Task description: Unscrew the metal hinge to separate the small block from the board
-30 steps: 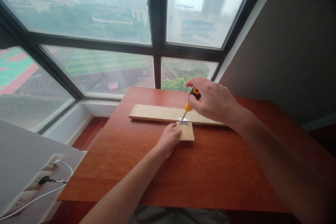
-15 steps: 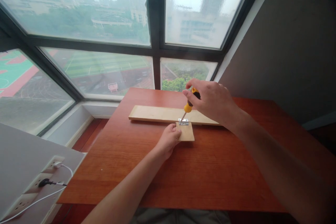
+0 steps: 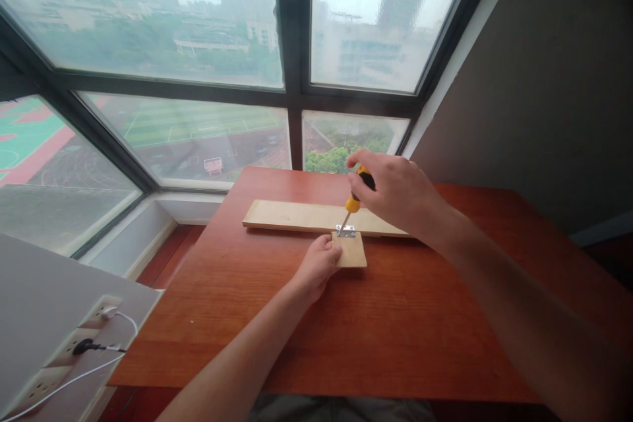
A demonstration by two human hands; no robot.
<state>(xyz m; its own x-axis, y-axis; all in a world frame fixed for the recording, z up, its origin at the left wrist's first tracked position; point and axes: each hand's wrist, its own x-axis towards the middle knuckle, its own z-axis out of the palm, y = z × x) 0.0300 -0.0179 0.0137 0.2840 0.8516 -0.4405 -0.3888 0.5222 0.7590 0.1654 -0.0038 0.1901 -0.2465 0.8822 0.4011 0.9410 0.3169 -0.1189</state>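
Note:
My right hand (image 3: 395, 188) is closed round the yellow and black handle of a screwdriver (image 3: 353, 203), which slants down to the left. Its tip meets the left side of a small metal hinge (image 3: 346, 231). That hinge joins a small square wooden piece (image 3: 352, 252) to the front edge of a long pale board (image 3: 291, 214) lying on the table. Gripping the square piece by its left edge is my left hand (image 3: 320, 262), thumb on top; the fingers underneath are mostly hidden. My right forearm covers the board's right end.
The reddish-brown table (image 3: 237, 323) stands against large windows (image 3: 198, 125) with dark frames. At the lower left, wall sockets (image 3: 66, 346) carry a black plug and white cables (image 3: 89, 369) beside the table's edge. A grey wall (image 3: 534, 99) rises on the right.
My right hand's fingers have shifted slightly on the screwdriver handle. The tip stays on the hinge, and my left hand holds the square piece in the same place.

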